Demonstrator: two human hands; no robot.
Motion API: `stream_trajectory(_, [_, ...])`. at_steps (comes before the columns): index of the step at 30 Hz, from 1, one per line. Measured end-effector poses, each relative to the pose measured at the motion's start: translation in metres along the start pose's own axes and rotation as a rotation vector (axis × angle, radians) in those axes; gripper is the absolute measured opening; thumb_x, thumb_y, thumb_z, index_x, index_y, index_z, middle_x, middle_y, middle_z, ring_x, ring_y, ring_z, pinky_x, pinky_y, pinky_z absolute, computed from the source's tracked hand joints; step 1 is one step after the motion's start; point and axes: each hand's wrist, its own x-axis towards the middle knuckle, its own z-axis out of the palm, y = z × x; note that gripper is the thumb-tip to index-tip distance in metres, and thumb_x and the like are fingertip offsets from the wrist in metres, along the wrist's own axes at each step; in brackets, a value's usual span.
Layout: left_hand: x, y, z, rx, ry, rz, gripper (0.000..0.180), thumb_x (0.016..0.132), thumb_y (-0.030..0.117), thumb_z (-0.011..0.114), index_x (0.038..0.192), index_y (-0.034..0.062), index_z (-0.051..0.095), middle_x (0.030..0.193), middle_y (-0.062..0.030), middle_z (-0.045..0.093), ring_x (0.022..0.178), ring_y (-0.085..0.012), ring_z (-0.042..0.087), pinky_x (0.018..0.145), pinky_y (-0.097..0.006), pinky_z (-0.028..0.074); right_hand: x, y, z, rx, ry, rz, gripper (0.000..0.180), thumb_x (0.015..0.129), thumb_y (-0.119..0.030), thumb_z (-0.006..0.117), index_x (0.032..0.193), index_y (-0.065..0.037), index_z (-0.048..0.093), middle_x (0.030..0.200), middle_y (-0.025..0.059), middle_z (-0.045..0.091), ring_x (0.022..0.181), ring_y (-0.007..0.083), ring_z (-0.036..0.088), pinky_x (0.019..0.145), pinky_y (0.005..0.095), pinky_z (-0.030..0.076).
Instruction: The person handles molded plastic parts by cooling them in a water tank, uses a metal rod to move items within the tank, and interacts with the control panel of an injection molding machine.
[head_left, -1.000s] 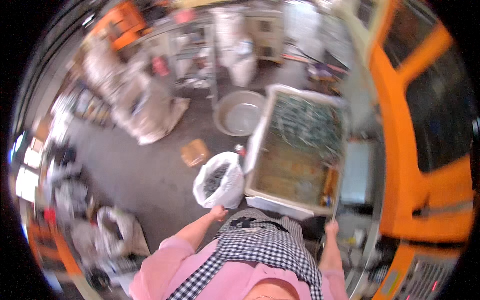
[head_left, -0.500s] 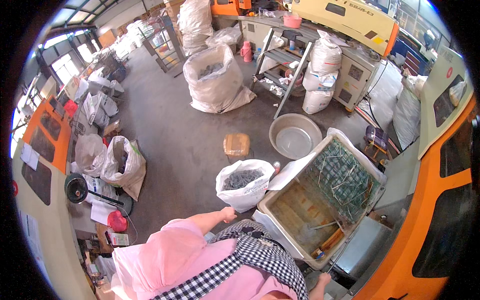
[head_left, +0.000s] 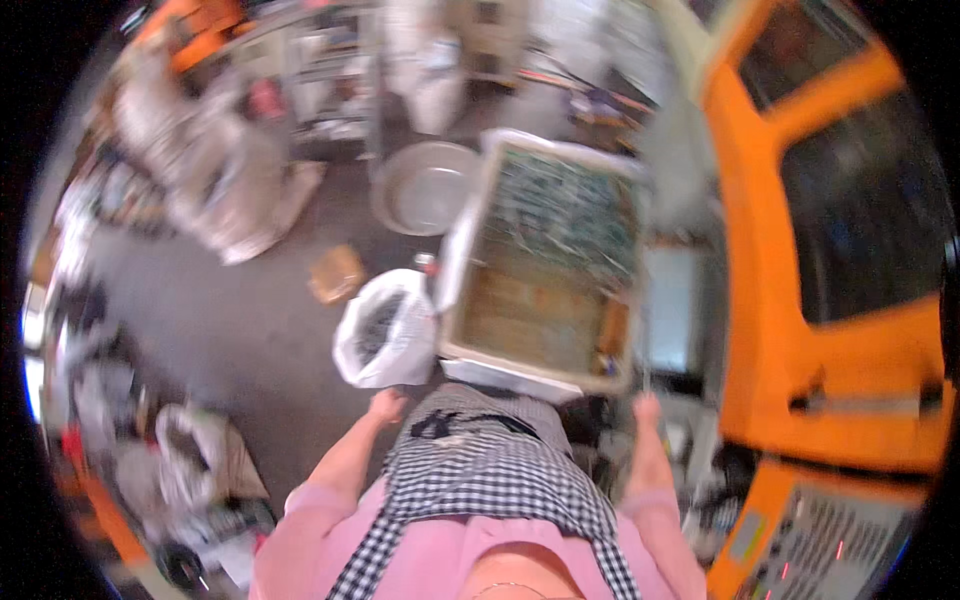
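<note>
My left hand (head_left: 388,404) is loosely closed beside the near edge of a white woven bag (head_left: 348,362); I see nothing in its fingers. Slim grey pieces (head_left: 377,328) fill that bag. My right hand (head_left: 646,406) is closed around the lower end of a thin rod (head_left: 646,368), which points away from me, blurred. Between and beyond my hands stands a pale rectangular tub (head_left: 540,372) of brownish water. Green netting (head_left: 560,205) with thin strands over it covers the tub's far part. A brown block (head_left: 613,325) lies at its near right corner.
A round grey basin (head_left: 430,190) stands left of the tub's far end. Near it is a small brown stool (head_left: 337,273). A large white sack (head_left: 235,190) is farther left. An orange machine (head_left: 755,250) borders the right side. More sacks (head_left: 205,455) lie at lower left.
My view has swung to the right, so the tub and bag sit farther left and the machine shows more. My right hand and forearm have come fully into view, still with the rod.
</note>
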Motion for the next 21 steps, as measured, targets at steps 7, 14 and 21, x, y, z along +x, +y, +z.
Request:
stream_trajectory(7, [-0.012, -0.053, 0.014, -0.268, 0.001, -0.130, 0.025, 0.078, 0.011, 0.054, 0.100, -0.0021, 0.054, 0.063, -0.0094, 0.058, 0.049, -0.0168, 0.058, 0.040, -0.029, 0.047, -0.002, -0.069, -0.036, 0.389, -0.178, 0.505, 0.023, 0.081, -0.022, 0.048, 0.093, -0.004, 0.056, 0.094, 0.0226, 0.058, 0.092, 0.0406, 0.052, 0.078, 0.0490, 0.042])
stream_trajectory(14, [-0.019, -0.034, -0.004, -0.196, -0.003, -0.146, 0.022, 0.078, 0.011, 0.055, 0.096, -0.0018, 0.054, 0.066, -0.0094, 0.058, 0.049, -0.0161, 0.057, 0.041, -0.028, 0.048, -0.021, -0.072, -0.043, 0.371, -0.214, 0.558, 0.024, 0.081, -0.022, 0.048, 0.096, -0.004, 0.055, 0.094, 0.0244, 0.057, 0.093, 0.0410, 0.052, 0.080, 0.0495, 0.041])
stream_trajectory(21, [-0.014, -0.027, -0.010, -0.200, -0.015, -0.086, 0.017, 0.080, 0.011, 0.055, 0.090, -0.0020, 0.052, 0.062, -0.0080, 0.055, 0.047, -0.0158, 0.056, 0.040, -0.028, 0.048, -0.017, -0.087, -0.058, 0.371, -0.294, 0.627, 0.026, 0.083, -0.025, 0.047, 0.098, -0.005, 0.054, 0.100, 0.0232, 0.056, 0.097, 0.0401, 0.051, 0.081, 0.0474, 0.042])
